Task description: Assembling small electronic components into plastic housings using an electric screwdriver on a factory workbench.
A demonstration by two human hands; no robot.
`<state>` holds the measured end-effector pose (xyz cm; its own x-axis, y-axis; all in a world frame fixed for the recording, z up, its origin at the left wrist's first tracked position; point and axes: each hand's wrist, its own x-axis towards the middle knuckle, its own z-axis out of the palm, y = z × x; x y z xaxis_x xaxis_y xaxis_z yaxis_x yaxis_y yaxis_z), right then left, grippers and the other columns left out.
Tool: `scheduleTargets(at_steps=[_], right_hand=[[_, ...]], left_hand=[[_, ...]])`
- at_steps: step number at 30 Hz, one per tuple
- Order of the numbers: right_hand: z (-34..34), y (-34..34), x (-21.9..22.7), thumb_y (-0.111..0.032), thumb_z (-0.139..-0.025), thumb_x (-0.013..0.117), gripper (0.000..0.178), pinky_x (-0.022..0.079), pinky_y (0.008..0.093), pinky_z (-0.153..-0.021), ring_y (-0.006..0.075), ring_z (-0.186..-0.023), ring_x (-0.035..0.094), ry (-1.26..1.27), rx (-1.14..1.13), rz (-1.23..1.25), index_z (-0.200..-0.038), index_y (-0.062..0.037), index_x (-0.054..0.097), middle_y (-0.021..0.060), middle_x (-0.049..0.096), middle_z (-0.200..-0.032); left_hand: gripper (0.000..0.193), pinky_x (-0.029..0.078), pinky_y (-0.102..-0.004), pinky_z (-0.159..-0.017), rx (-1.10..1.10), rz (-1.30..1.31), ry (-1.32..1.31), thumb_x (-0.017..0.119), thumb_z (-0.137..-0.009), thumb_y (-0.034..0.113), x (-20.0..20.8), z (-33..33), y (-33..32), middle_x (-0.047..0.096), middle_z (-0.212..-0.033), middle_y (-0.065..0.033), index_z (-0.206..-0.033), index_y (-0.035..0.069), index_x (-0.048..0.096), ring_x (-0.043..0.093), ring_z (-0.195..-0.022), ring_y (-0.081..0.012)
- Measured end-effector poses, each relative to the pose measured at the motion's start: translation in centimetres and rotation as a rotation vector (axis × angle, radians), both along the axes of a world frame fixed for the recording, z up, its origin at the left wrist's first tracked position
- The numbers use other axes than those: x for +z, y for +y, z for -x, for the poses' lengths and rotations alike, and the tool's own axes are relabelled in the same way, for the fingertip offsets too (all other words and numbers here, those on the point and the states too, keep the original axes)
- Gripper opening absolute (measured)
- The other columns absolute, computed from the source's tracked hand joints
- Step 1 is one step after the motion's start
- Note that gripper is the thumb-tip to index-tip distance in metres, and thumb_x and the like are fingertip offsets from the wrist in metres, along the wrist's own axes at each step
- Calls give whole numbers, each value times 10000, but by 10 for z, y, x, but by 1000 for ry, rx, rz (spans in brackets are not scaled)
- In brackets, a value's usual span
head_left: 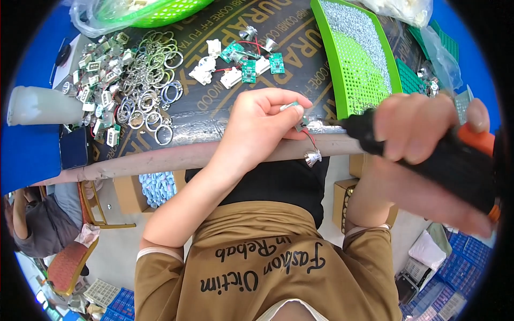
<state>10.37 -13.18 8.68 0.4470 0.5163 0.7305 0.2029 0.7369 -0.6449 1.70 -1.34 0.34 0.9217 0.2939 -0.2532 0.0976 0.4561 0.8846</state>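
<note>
Well, around me the room shows a pale grey floor, and on it a person in dark grey sits to my left on a chair with a reddish padded seat. My counter is a dark, smooth board printed with tan lettering, its near edge wrapped in a rounded, dull pinkish padding. Beneath that edge stands a cardboard box of glossy pale-blue pieces.

On the counter, a bright green plastic tray, long, straight-sided and pierced with small holes, carries a grainy spread of silvery bits. My right grip is wrapped around a matte black power tool with orange patches, its tapered nose aimed left. To the left lies a jagged heap of white-and-green assemblies, just beside a tangle of thin, shiny rings. Nearer the middle, moulded white housings lie among flat, rectangular green boards.

My left grip is narrow, thumb and fingers pinching a small circuit board above the padding, near the tool's nose; I cannot tell whether the two touch. From it a metallic, cone-shaped cup hangs against the padding on a thin red wire.
</note>
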Motion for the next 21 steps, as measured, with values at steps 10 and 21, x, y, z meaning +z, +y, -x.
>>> scheduleTargets(at_steps=[10,21], right_hand=[[-77,-6,-21,-793,-685,323,862,408,307,-500,207,-505,482,164,-526,78,-1011,-3,436,112,492,-567],[-88,3,-35,-633,-777,458,710,435,285,-564,185,-581,527,132,-527,151,-1030,29,411,114,525,-682]], left_hand=[[196,523,-251,-691,-43,88,-147,601,-795,18,-6,7,4,620,-873,-98,-982,-30,569,613,-787,-139],[208,468,-195,-641,380,-440,-259,569,-768,-38,40,66,70,572,-897,-34,-969,16,573,562,-754,-88]])
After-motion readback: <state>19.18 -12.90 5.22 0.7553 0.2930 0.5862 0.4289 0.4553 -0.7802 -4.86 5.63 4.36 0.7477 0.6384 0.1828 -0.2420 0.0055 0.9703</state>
